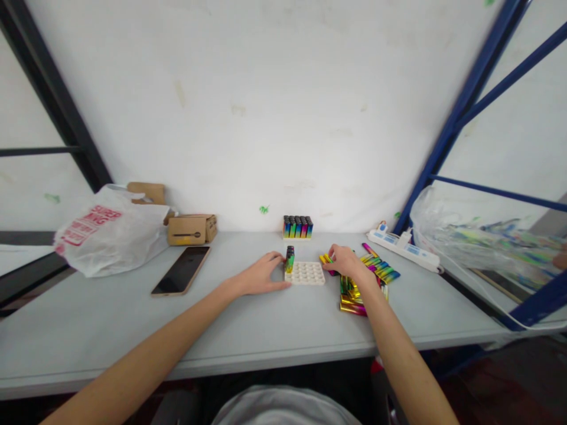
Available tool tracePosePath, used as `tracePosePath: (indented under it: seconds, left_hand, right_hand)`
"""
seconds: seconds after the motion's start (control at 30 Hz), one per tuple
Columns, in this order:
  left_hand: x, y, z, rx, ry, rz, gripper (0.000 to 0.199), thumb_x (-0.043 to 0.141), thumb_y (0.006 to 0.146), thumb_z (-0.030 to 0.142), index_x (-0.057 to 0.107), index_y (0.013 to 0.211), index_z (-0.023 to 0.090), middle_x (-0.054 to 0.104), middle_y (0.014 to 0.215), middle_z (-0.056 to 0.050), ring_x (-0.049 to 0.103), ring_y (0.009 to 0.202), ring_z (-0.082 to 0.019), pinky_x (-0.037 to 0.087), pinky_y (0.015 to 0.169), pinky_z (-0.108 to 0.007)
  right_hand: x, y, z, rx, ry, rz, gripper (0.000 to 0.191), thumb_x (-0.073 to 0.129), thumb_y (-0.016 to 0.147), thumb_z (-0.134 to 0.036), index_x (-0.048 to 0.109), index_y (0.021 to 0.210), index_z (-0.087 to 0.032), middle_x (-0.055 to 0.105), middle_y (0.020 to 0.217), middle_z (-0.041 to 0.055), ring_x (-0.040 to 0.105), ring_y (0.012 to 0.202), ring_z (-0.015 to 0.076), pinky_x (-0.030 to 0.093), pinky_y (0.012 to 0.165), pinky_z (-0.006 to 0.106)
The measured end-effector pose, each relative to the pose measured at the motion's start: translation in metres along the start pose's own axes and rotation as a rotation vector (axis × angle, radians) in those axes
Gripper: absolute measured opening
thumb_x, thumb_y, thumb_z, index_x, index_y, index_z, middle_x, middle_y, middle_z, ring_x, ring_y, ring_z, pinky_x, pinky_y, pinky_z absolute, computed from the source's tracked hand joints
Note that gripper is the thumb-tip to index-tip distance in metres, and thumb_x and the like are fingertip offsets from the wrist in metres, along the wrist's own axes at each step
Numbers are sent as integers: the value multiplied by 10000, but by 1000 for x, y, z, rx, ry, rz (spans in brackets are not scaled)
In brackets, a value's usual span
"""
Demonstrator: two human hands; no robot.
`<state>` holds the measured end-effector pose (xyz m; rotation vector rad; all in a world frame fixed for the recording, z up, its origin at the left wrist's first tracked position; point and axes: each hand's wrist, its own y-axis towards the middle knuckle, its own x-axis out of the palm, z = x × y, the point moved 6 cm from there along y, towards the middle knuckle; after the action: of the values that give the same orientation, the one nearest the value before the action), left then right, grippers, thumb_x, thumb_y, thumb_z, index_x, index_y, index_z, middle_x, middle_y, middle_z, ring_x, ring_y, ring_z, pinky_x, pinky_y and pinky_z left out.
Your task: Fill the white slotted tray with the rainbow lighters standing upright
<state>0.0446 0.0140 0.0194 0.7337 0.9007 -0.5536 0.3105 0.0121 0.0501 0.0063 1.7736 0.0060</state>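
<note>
A white tray (306, 273) with rows of round holes lies flat on the table in front of me. A few lighters (289, 260) with black tops and green-yellow bodies stand upright at its left end. My left hand (264, 274) spans that end, thumb at the front corner and fingers at the back, holding the tray. Just beyond the tray's right end, my right hand (343, 261) is closed with fingertips on yellow lighters (325, 258); how many it grips is hidden. Under and beside my right wrist lies a loose pile of shiny multicoloured lighters (353, 302).
Near the wall stands a filled block of lighters (297, 228). To the left are a phone (181, 271), a cardboard box (191, 230) and a white plastic bag (115, 233). A power strip (405, 249) and a clear bag of colourful items (487, 245) are at right.
</note>
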Motion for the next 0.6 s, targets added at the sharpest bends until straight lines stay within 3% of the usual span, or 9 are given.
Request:
tracePosePath:
  seconds: [0.13,0.4,0.6]
  left_hand:
    - [-1,0,0,4,0,8,632,734,893,659,623,1300,189,621,1375,-166,622,1297,-350,480,1197,-513]
    - [-1,0,2,-7,23,-7,645,735,895,651,620,1318,178,616,1390,-191,615,1316,-356,476,1201,-504]
    - [-2,0,3,-6,10,2,644,735,890,660,620,1314,188,625,1391,-173,620,1314,-362,473,1200,-518]
  right_hand:
    - [2,2,4,8,29,-6,538,859,855,-358,705,1309,-112,787,1199,172,738,1051,267,474,797,287]
    - [-6,3,0,-42,-13,26,291,755,956,-345,829,1148,-138,824,1125,170,769,1030,282,497,821,291]
    - [-16,1,-9,-77,76,118,456,469,1108,-407,831,1135,-129,809,1180,201,761,1103,306,495,878,312]
